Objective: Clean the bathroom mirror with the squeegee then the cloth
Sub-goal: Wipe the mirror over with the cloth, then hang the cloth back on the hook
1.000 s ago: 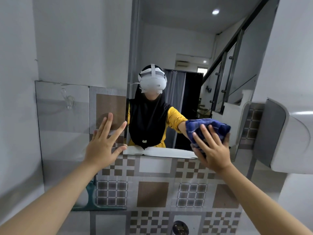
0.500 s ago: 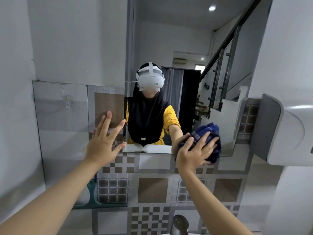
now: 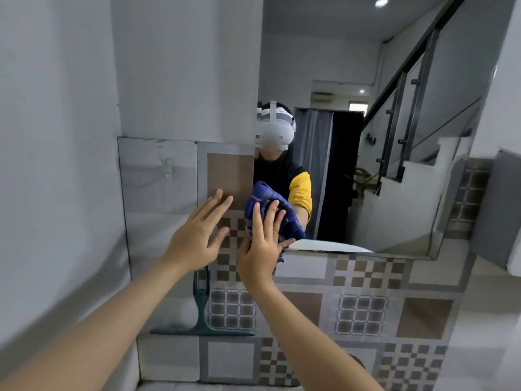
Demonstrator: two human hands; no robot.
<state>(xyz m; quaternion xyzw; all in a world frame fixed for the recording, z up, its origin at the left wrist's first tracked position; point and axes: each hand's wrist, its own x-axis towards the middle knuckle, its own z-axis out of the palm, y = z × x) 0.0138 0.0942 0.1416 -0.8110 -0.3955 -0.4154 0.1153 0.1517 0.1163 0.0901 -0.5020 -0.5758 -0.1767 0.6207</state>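
Observation:
The frameless mirror [image 3: 366, 193] hangs on the tiled wall ahead. My right hand [image 3: 263, 244] presses a crumpled blue cloth [image 3: 266, 198] against the mirror's lower left corner, fingers spread straight over it. My left hand [image 3: 197, 235] lies flat on the wall tiles just left of the mirror's edge, fingers spread. A green squeegee [image 3: 201, 314] stands on a ledge below my left hand, blade down, handle up against the wall.
A person wearing a white headset is reflected in the mirror. A clear hook [image 3: 166, 165] sticks to the grey tile at left. A grey and white dispenser [image 3: 504, 215] juts from the right wall. Patterned tiles [image 3: 361, 311] cover the wall below the mirror.
My right hand has swept the cloth leftward along the mirror's bottom edge, from its right part to its lower left corner. My left hand stays flat on the wall.

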